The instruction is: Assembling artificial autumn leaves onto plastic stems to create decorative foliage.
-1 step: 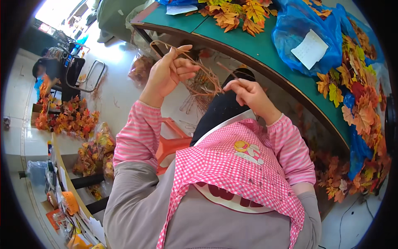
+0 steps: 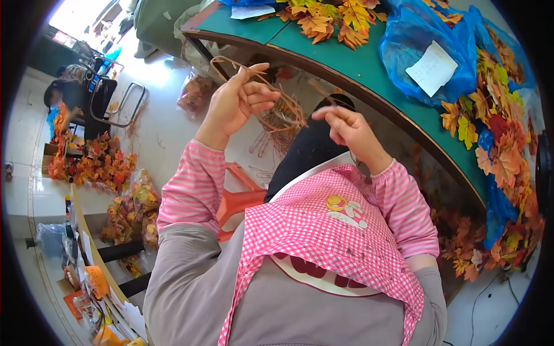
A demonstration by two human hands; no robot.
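Above my lap, my left hand point(image 2: 235, 104) is closed on a bent bundle of thin brown stems, like vine twigs point(image 2: 293, 108). One strand loops up past the thumb, and the loose ends stretch toward my right side. My right hand point(image 2: 349, 128) is pinched, with thumb and forefinger together by a short brown stem point(image 2: 320, 90) that sticks up to the left. The fingertips are slightly blurred. Both hands are below the near edge of the green table point(image 2: 323, 63), apart from it.
A blue plastic bag point(image 2: 398, 63) with a paper slip point(image 2: 431, 68) lies on the table beside artificial autumn leaves point(image 2: 502, 132). More twigs point(image 2: 271, 135) are on the floor by an orange stool point(image 2: 236, 193). Bagged leaves point(image 2: 196, 93) and another person point(image 2: 66, 95) are at left.
My right hand's fingers have shifted slightly, and the short stem by them has moved a little to the right. My left hand stays nearly in place.
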